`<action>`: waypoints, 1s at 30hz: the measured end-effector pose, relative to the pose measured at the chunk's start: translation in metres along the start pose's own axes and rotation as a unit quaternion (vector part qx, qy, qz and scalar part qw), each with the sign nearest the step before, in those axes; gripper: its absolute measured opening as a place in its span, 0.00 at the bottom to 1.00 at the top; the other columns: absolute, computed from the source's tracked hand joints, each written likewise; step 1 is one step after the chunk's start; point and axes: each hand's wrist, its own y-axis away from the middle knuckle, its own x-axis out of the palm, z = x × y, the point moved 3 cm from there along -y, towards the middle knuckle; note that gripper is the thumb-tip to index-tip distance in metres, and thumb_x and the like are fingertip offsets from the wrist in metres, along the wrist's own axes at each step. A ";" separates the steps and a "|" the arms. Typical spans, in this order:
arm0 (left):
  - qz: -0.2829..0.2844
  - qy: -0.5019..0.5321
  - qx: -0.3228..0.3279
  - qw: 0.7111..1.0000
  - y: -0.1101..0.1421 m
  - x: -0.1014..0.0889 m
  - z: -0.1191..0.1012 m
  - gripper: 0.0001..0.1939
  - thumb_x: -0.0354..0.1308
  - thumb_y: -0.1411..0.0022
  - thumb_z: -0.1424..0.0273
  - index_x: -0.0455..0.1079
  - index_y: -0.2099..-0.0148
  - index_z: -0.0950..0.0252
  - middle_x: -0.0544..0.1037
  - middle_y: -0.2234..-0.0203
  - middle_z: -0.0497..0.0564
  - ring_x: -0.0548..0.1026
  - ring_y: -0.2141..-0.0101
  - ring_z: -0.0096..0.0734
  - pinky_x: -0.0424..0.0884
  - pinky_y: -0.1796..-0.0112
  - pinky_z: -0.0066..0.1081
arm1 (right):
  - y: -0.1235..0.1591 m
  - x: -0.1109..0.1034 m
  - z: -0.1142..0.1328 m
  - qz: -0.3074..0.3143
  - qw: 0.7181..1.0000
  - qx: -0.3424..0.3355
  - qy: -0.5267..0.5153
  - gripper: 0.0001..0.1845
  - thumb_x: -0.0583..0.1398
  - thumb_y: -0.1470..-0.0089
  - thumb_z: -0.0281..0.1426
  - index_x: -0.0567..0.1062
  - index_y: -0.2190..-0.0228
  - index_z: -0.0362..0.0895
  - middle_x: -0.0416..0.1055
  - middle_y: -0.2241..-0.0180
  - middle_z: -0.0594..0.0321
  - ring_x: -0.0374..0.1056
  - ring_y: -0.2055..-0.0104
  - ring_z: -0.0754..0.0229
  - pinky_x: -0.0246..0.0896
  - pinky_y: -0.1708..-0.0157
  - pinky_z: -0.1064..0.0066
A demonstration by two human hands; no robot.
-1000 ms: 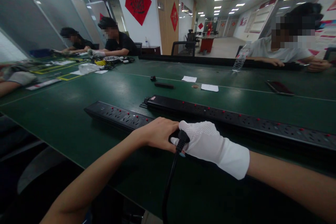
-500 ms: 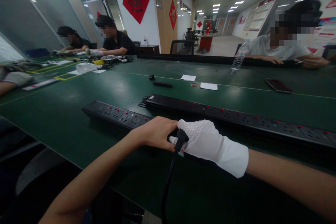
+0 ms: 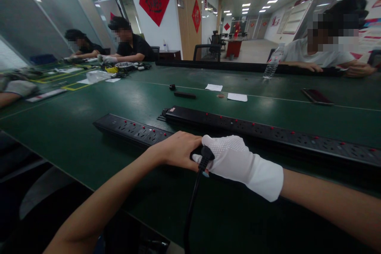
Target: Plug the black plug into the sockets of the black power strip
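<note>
A long black power strip (image 3: 137,131) with sockets and small red switches lies along the near side of the table. My bare left hand (image 3: 180,149) is closed over its middle, fingers curled around the body. My right hand (image 3: 230,156), in a white dotted glove, meets it there and grips a black power plug (image 3: 206,154), whose cable (image 3: 192,210) hangs toward the table's near edge. The plug's face and pins are hidden, so I cannot tell whether it sits in a socket. Behind both hands a second power strip (image 3: 262,129) lies lengthwise.
Beyond the strips lie a small black bar (image 3: 184,95), paper slips (image 3: 237,97) and a phone (image 3: 317,96). A plastic bottle (image 3: 273,63) stands near a person (image 3: 320,53) seated across. Other people work at the left, near a clear plastic bag (image 3: 98,76) and wires.
</note>
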 end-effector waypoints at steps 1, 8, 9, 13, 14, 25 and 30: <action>0.000 0.000 -0.001 1.000 0.000 0.000 0.000 0.29 0.51 0.50 0.44 0.63 0.58 0.65 0.74 0.62 0.53 0.72 0.64 0.39 0.65 0.65 0.33 | 0.000 0.000 0.000 -0.002 1.000 0.001 0.005 0.17 0.54 0.49 0.44 0.67 0.65 0.44 0.71 0.71 0.61 0.66 0.71 0.61 0.54 0.73 0.71; 0.006 0.004 -0.006 1.000 0.000 -0.001 -0.001 0.30 0.51 0.51 0.44 0.63 0.58 0.65 0.74 0.63 0.53 0.73 0.65 0.38 0.64 0.64 0.32 | -0.001 0.001 -0.001 0.005 1.000 -0.001 0.001 0.17 0.54 0.49 0.44 0.66 0.64 0.44 0.71 0.70 0.63 0.66 0.72 0.62 0.54 0.73 0.72; 0.006 0.003 -0.006 1.000 0.000 -0.001 -0.001 0.30 0.51 0.50 0.44 0.63 0.58 0.65 0.74 0.63 0.53 0.73 0.64 0.38 0.64 0.64 0.32 | -0.001 0.001 -0.001 0.002 1.000 0.002 0.007 0.17 0.54 0.50 0.44 0.66 0.64 0.45 0.71 0.71 0.63 0.66 0.72 0.61 0.53 0.74 0.71; 0.000 0.000 -0.005 1.000 0.000 -0.001 -0.001 0.30 0.52 0.51 0.44 0.63 0.58 0.65 0.74 0.62 0.54 0.73 0.64 0.39 0.64 0.65 0.33 | -0.001 0.000 0.000 -0.003 1.000 0.002 0.027 0.17 0.54 0.49 0.44 0.67 0.65 0.44 0.71 0.71 0.62 0.67 0.72 0.60 0.53 0.74 0.70; 0.000 0.001 -0.004 1.000 0.000 -0.001 0.000 0.30 0.52 0.51 0.44 0.63 0.58 0.65 0.74 0.62 0.53 0.73 0.64 0.39 0.64 0.65 0.33 | -0.001 0.000 0.001 -0.002 1.000 0.001 0.027 0.17 0.53 0.49 0.44 0.67 0.65 0.44 0.71 0.71 0.62 0.67 0.72 0.60 0.53 0.74 0.70; 0.002 0.001 -0.003 1.000 -0.001 -0.001 -0.001 0.29 0.52 0.51 0.45 0.63 0.58 0.65 0.74 0.63 0.53 0.73 0.64 0.38 0.64 0.65 0.32 | 0.000 -0.001 0.000 -0.002 1.000 -0.004 0.012 0.15 0.53 0.48 0.43 0.66 0.65 0.45 0.71 0.71 0.63 0.66 0.73 0.61 0.52 0.75 0.72; 0.003 0.000 -0.003 1.000 -0.001 -0.001 -0.001 0.29 0.52 0.50 0.46 0.63 0.57 0.65 0.74 0.62 0.53 0.72 0.63 0.39 0.64 0.64 0.33 | 0.000 0.001 0.000 -0.004 1.000 -0.001 0.017 0.16 0.54 0.49 0.44 0.66 0.65 0.45 0.71 0.70 0.63 0.66 0.72 0.61 0.53 0.74 0.71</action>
